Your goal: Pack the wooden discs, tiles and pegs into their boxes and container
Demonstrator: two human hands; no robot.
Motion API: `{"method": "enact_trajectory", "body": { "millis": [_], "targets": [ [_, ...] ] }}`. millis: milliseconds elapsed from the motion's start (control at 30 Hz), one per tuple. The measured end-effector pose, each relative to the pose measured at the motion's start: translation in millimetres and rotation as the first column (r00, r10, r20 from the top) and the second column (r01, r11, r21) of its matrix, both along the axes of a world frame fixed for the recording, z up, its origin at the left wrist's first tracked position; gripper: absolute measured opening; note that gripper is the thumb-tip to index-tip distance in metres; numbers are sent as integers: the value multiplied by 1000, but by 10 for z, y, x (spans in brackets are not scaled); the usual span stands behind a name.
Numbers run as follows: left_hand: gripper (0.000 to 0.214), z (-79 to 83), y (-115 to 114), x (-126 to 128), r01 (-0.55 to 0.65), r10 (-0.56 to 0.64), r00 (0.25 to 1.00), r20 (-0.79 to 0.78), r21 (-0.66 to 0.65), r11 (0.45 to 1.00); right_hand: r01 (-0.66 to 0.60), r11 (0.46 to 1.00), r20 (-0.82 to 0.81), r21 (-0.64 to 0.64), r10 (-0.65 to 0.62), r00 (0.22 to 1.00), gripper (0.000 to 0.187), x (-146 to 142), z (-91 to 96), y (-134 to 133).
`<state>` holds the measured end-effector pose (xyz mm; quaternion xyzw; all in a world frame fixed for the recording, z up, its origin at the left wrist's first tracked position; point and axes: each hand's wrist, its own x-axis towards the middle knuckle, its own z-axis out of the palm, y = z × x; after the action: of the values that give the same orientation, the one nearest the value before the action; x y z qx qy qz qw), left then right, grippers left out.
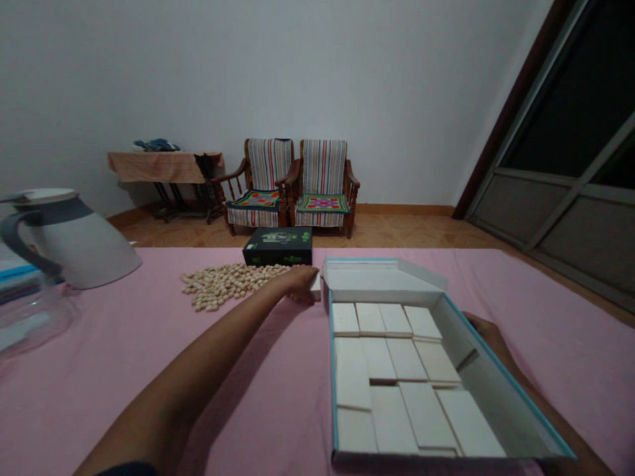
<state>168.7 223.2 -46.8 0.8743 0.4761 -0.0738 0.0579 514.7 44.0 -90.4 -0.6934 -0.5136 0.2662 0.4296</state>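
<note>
My left hand (299, 281) reaches far across the pink tablecloth (149, 350) and closes on a small white block at the left outer corner of the open box (496, 390). Just left of it lies a pile of several small beige pieces (225, 283), with a black box (278, 246) behind. The open box has teal edges and holds rows of flat white blocks (397, 377), with one small gap in the middle row. My right hand (483, 329) rests against the box's right outer wall, mostly hidden behind it.
A white jug with a grey handle (64, 238) stands at the left edge, beside clear plastic. Beyond the table are two striped armchairs (292, 185), a draped side table (163, 168) and a dark sliding door (570, 165) at right.
</note>
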Motion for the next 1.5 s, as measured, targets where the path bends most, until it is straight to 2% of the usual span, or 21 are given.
{"method": "enact_trajectory", "body": {
  "millis": [100, 233, 367, 467, 567, 633, 700, 800, 867, 933, 1000, 1033, 1067, 1100, 1167, 1233, 1300, 1367, 1500],
  "targets": [
    [61, 6, -78, 2, 2, -2, 999, 33, 20, 1000, 18, 1000, -148, -13, -20, 989, 22, 9, -7, -2],
    [56, 29, -172, -4, 18, -23, 996, 84, 69, 997, 45, 999, -152, 25, -41, 987, 26, 25, -66, 10],
    [51, 173, -332, -116, 29, -42, 992, 122, 105, 994, 68, 997, -205, 22, -62, 977, 28, 53, -115, 20],
    [45, 301, -620, -268, 29, -44, 989, 141, 107, 994, 127, 990, -191, 61, -113, 975, 29, 69, -67, 18],
    [36, 344, -1057, -370, 35, -36, 989, 146, 10, 999, 240, 963, -89, 122, -230, 969, 30, 70, 38, 4],
    [36, 310, -1356, -371, 67, -56, 986, 155, -66, 996, 308, 941, -41, 142, -305, 951, 30, 59, 117, -15],
    [37, 240, -1590, -332, 72, -50, 985, 165, -126, 989, 352, 922, -68, 160, -345, 936, 30, 35, 203, -42],
    [41, 125, -1760, -291, 56, -31, 984, 175, -142, 988, 341, 908, -140, 242, -315, 939, 29, -54, 388, -108],
    [53, 70, -1783, -328, 60, -25, 974, 227, -149, 987, 276, 910, -128, 310, -247, 960, 27, -176, 571, -188],
    [74, 37, -1788, -419, 71, -21, 954, 300, -155, 985, 145, 928, -75, 344, -127, 989, 27, -360, 788, -305],
    [92, 12, -1807, -529, 58, -1, 928, 373, -142, 988, -108, 953, 10, 284, 110, 994, 29, -593, 996, -448],
    [96, -4, -1826, -578, 43, 16, 913, 408, -134, 990, -287, 939, 62, 189, 280, 958, 31, -717, 1080, -520],
    [97, -24, -1851, -616, 22, 39, 894, 447, -130, 991, -451, 887, 100, 99, 442, 892, 32, -840, 1145, -588],
    [96, -51, -1880, -642, -1, 65, 871, 487, -131, 991, -591, 807, 144, 10, 583, 799, 32, -956, 1188, -647],
    [93, -130, -1939, -658, -37, 118, 822, 558, -154, 987, -755, 643, 214, -125, 761, 613, 31, -1153, 1211, -730],
    [91, -237, -1985, -647, -76, 170, 759, 628, -174, 982, -813, 542, 253, -215, 835, 490, 31, -1292, 1170, -760],
    [88, -354, -2005, -635, -108, 198, 694, 692, -172, 979, -819, 511, 266, -261, 853, 448, 32, -1375, 1100, -747],
    [83, -454, -2000, -641, -111, 188, 651, 735, -152, 982, -804, 532, 283, -266, 840, 463, 32, -1417, 1028, -707],
    [78, -559, -1964, -691, -49, 121, 624, 772, -116, 992, -760, 609, 320, -229, 784, 532, 32, -1446, 921, -609]
  ]
}}
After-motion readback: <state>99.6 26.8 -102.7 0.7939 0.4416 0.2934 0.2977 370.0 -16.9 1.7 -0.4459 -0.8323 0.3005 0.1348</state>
